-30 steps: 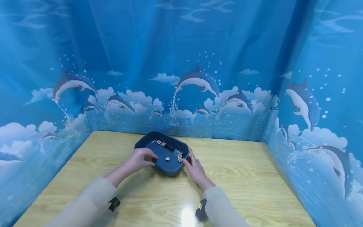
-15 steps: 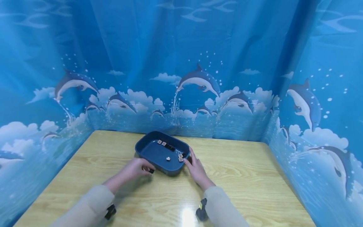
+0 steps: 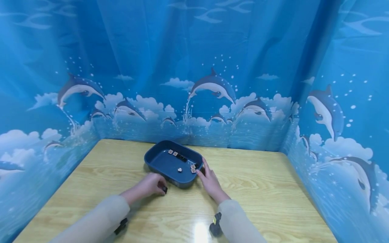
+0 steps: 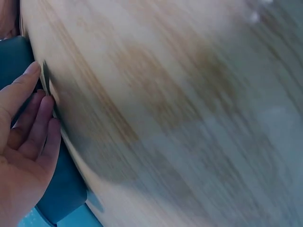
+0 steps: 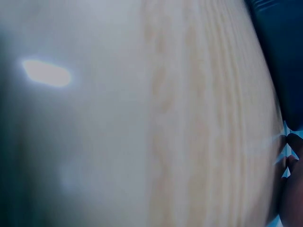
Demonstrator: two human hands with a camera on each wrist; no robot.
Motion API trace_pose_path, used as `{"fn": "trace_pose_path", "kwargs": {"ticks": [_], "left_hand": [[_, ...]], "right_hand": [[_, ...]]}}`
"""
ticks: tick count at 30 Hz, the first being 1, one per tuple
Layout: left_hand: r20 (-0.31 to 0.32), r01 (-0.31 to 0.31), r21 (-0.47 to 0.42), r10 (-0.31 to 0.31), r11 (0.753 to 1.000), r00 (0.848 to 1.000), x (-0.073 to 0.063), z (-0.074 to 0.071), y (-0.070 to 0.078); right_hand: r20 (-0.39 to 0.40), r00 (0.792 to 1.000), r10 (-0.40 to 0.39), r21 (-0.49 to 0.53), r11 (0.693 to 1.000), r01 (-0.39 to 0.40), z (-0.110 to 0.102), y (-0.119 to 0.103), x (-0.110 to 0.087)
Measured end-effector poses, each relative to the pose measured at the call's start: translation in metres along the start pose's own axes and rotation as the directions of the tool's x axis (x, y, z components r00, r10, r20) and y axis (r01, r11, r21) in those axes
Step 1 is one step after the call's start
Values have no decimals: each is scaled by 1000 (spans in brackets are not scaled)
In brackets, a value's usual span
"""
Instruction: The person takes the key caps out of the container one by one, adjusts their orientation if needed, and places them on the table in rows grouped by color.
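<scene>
A small dark block [image 3: 165, 189] is pinched between the thumb and fingertips of my left hand [image 3: 151, 184], low over the table just in front of a dark blue rectangular tray [image 3: 167, 165]. In the left wrist view the left hand [image 4: 29, 127] is beside the tray wall [image 4: 66, 189], the block a thin dark sliver at the fingertips. My right hand [image 3: 210, 182] grips the tray's right end, thumb at the rim and fingers along the outside. Inside the tray lie square tiles with pale patterned faces [image 3: 175, 153], a black strip [image 3: 181, 157] and a small whitish piece [image 3: 179, 169].
The wood-grain table [image 3: 258, 189] stretches around the tray, with a bright light reflection near its front. A blue dolphin-print curtain [image 3: 146, 67] hangs behind it and along both sides. More pale-faced tiles [image 3: 193, 168] sit at the tray's right end, near the right thumb.
My left hand has come off the tray's front rim and down to the table in front of it, carrying the dark block. The right hand has stayed on the tray.
</scene>
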State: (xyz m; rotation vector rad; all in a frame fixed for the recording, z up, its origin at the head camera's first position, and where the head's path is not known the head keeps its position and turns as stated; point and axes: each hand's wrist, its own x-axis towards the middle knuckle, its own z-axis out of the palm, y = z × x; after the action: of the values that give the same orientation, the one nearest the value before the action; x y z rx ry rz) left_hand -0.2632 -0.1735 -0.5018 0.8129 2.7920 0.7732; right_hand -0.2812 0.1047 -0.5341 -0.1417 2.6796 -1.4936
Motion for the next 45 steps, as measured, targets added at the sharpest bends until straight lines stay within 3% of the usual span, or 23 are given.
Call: {"fn": "trace_pose_path", "kwargs": {"ticks": [8,19,32,38,45], "left_hand": [[18,-42,51,41,998,999,2,3,-2],[62,-7,10,6,1000,998,1,3,1],[36,-43,4,43,999,998,-5,3,2],[-5,18,2,-18,1000,1000,-7,-5,11],[-18,6,19,-6,1000,1000,-1,-26,28]], "right_hand": [[-7,1000,13,-12,1000,-13,2,1,0],[-8,1000,3,-15,1000,-3,1,1,1],[-13,1000,-11,-17,1000,11,1,3,2],[-7,1000,-16,-13,1000,16,0,2,2],[-3,1000,-17,-19,1000,17,-1,1,2]]}}
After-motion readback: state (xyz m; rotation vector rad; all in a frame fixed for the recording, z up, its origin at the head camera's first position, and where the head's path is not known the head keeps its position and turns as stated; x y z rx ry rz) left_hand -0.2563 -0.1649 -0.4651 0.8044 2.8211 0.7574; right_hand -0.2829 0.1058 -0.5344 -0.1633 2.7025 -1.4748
